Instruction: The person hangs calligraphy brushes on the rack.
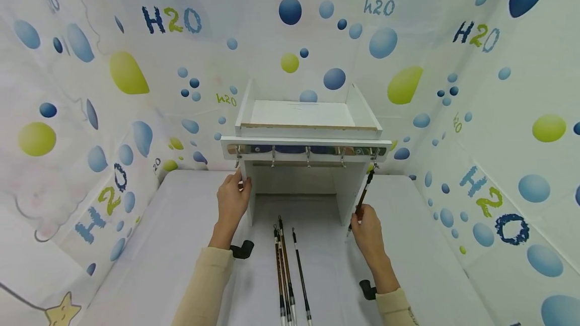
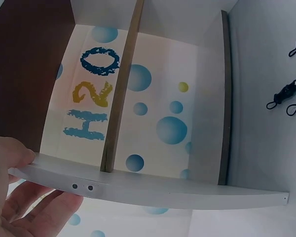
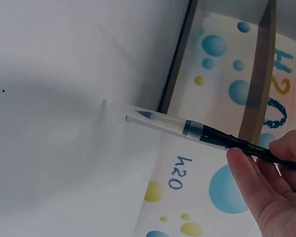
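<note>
Brush (image 1: pixel 364 192) up at the far-right hook (image 1: pixel 375 155) of the white shelf (image 1: pixel 301 141), pinched in the right grip (image 1: pixel 369 230), tip downward, and whether it's hooked on I cannot tell; left grip (image 1: pixel 233 200) clasps the side panel (image 2: pixel 187 195), four more brushes (image 1: pixel 286 265) lying below on the worktop (image 1: pixel 417 225)

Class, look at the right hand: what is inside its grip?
The right hand holds a dark brush. Its pointed tip shows inside a clear cover. The stretch of brush under the fingers is covered and cannot be seen.
</note>
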Demonstrator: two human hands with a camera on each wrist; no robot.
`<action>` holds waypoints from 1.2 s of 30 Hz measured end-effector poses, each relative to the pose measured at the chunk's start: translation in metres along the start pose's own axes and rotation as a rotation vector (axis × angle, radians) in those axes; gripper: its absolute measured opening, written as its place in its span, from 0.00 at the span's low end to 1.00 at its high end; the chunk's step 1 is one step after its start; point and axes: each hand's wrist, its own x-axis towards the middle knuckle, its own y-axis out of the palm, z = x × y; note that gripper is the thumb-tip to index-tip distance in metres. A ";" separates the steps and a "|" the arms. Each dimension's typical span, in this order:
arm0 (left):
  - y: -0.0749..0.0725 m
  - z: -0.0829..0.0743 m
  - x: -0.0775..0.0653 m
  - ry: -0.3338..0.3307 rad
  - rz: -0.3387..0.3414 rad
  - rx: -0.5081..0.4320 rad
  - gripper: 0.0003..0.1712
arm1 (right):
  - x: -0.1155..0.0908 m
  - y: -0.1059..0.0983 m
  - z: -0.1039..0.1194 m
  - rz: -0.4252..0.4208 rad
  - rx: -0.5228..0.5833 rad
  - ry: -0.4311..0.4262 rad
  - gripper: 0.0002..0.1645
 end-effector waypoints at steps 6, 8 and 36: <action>-0.001 0.000 -0.002 0.001 -0.005 0.002 0.20 | 0.000 0.001 -0.001 -0.004 0.003 -0.003 0.12; -0.001 0.000 -0.002 0.006 -0.008 0.003 0.20 | 0.000 0.001 -0.002 -0.005 0.003 -0.001 0.12; 0.000 0.000 -0.001 0.013 -0.026 0.020 0.20 | 0.001 -0.010 0.003 -0.042 0.023 0.036 0.24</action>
